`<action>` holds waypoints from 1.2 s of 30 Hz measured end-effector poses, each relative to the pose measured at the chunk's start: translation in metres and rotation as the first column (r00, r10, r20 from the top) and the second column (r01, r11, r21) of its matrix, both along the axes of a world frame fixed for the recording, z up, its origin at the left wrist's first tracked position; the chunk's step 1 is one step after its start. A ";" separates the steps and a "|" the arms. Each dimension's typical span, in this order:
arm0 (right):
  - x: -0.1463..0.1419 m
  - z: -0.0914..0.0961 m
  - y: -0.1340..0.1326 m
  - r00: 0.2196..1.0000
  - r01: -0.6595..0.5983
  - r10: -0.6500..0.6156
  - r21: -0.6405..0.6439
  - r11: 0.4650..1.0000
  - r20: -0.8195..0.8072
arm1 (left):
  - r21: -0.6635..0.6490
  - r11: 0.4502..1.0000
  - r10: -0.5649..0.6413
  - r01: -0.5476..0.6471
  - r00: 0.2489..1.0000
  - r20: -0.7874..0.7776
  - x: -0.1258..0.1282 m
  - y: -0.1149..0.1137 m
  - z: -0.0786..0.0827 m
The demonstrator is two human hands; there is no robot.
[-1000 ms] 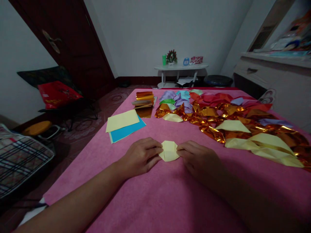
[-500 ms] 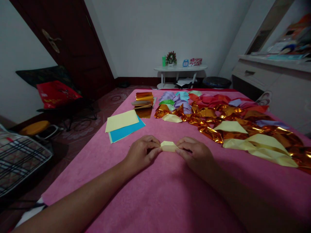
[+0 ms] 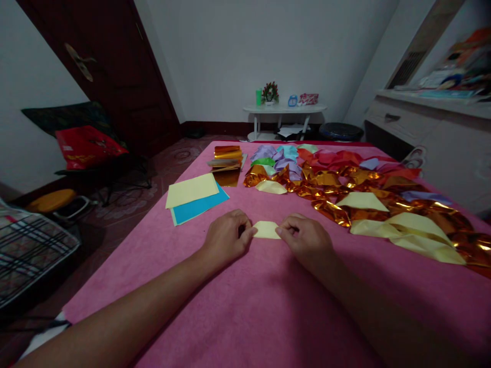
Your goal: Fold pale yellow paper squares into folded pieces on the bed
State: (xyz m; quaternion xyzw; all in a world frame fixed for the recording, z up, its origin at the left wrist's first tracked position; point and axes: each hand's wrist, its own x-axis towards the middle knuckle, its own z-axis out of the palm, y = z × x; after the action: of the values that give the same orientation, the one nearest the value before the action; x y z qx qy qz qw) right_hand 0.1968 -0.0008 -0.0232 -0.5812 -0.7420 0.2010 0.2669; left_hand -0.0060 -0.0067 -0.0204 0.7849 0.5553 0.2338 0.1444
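Observation:
A small folded pale yellow paper lies on the pink table cover between my two hands. My left hand is curled, its thumb and fingertips pinching the paper's left end. My right hand is curled the same way and pinches the right end. Both forearms rest on the cover and reach in from the bottom of the view.
Flat yellow and blue sheets lie to the left. A stack of gold foil sits behind them. Several folded gold, yellow, purple and red pieces spread across the right side. A small white table stands by the far wall.
The yellow paper went from an open, wider shape to a flat narrow strip. Both hands closed in on its ends and moved slightly away from me.

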 end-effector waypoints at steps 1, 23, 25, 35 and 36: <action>0.000 0.001 0.000 1.000 0.012 -0.012 -0.002 1.000 0.013 | 0.002 1.000 0.006 -0.006 1.000 -0.003 0.000 0.000 0.000; -0.001 -0.002 0.003 0.999 -0.019 0.017 0.033 0.999 0.045 | 0.073 0.997 0.043 -0.033 0.991 -0.129 0.003 0.005 -0.002; -0.002 -0.002 0.002 1.000 -0.002 0.001 0.015 1.000 0.027 | 0.054 0.998 0.012 -0.010 0.999 -0.037 0.001 0.006 -0.004; -0.006 -0.007 0.000 0.879 -0.224 0.140 -0.136 0.965 -0.456 | -0.118 0.979 -0.083 0.164 0.859 0.506 0.005 0.001 -0.005; -0.006 -0.005 -0.001 0.863 -0.238 0.142 -0.142 0.961 -0.484 | -0.114 0.979 -0.095 0.172 0.866 0.490 0.006 0.000 -0.004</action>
State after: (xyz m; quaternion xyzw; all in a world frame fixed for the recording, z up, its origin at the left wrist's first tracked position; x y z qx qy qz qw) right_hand 0.1905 -0.0021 -0.0283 -0.4624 -0.6855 0.4333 0.3586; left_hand -0.0003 -0.0067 -0.0240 0.7250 0.4623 0.3680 0.3539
